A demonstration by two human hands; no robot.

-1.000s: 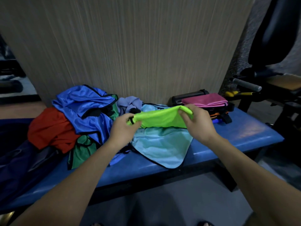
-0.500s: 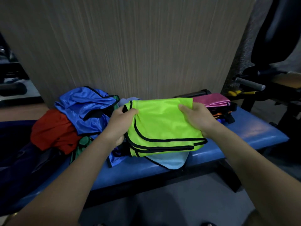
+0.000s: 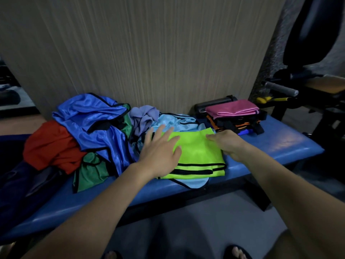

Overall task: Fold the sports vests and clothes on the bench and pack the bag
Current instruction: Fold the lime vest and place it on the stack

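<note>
- Neon-green sports vest with black trim lies folded flat near the front edge of the padded blue tabletop, roughly at its middle, on top of a light-blue vest whose edge peeks out beneath it at the front.
- I see my left hand spread wide, fingers straight, palm down on the left part of the green vest, fingertips reaching past its far edge onto the light-blue fabric.
- I see my right hand at the vest's right edge with its fingers laid on the fabric near the far right corner; whether they pinch the cloth or only rest on it I cannot tell.
- Just left of the vest sits an unfolded heap: a shiny royal-blue vest with black trim on top, a dark-green vest spilling toward the front, a red garment at the far left, and a crumpled lavender cloth toward the back.
- To the right, apart from the green vest, stands a neat stack with a folded pink cloth on top and black-and-orange folded pieces under it.
- A dark navy bag lies at the tabletop's left end.
- A wood-grain panel wall rises behind the tabletop.
</note>
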